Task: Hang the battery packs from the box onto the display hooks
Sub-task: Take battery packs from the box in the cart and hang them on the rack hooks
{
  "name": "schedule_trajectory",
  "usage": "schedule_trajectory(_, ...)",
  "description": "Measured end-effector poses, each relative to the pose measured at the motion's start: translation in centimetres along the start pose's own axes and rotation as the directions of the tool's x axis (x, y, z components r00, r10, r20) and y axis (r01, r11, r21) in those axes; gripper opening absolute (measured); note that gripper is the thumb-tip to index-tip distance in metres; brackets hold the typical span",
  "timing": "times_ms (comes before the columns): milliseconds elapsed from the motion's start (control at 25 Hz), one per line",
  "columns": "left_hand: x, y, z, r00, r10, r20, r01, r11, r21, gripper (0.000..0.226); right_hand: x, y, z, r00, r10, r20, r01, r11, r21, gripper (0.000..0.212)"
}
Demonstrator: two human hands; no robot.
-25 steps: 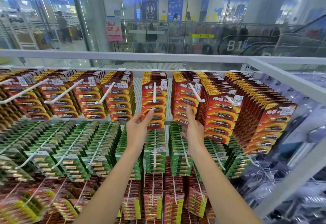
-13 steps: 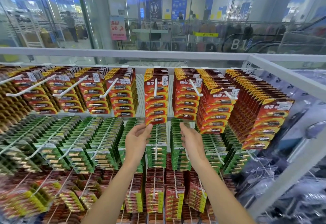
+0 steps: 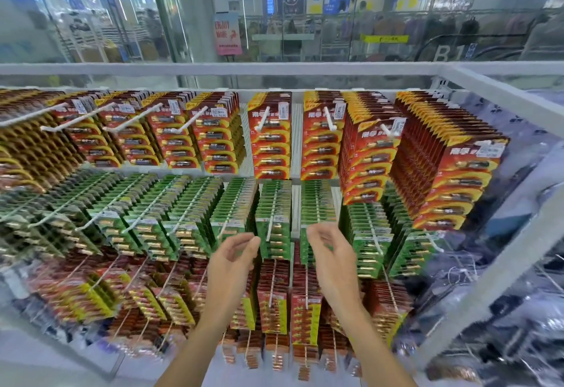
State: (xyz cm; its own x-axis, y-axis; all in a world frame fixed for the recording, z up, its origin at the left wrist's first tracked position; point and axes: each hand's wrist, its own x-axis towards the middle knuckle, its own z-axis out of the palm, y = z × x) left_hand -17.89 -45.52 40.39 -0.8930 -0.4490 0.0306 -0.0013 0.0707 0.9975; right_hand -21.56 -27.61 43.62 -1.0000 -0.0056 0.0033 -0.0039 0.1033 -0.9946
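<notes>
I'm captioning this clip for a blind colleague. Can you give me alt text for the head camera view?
Two empty hands, the left hand and right hand, hover with fingers loosely curled before a row of green battery packs on white display hooks. Red battery packs hang in the row above.

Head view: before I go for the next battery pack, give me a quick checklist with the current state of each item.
1. Left hand free: ok, fingers loosely curled, holding nothing.
2. Right hand free: ok, same.
3. Box in sight: not ok, none shows in this view.
4. Red packs in the middle of the top row hang straight: ok.
5. Their hook has room: ok, its tip sticks out past the front pack.
6. Hands apart from the green packs: cannot tell, they overlap in view.
</notes>
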Motion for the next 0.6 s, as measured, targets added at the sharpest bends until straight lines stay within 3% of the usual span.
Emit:
schedule_trajectory(280, -6.7, -1.0, -1.4, 0.998, 0.014, 0.056, -0.015, 0.999, 0.028, 0.029, -6.8, 2.1, -2.3, 1.000, -0.003, 0.001, 0.003, 0.997, -0.079, 0.007)
schedule_trajectory(600, -16.4, -4.4, -0.4, 0.974, -0.057, 0.221, 0.057, 0.998, 0.007, 0.008, -17.8, 8.2, -7.5, 0.980, 0.081, -0.180, -0.110, 0.982, -0.155, 0.009)
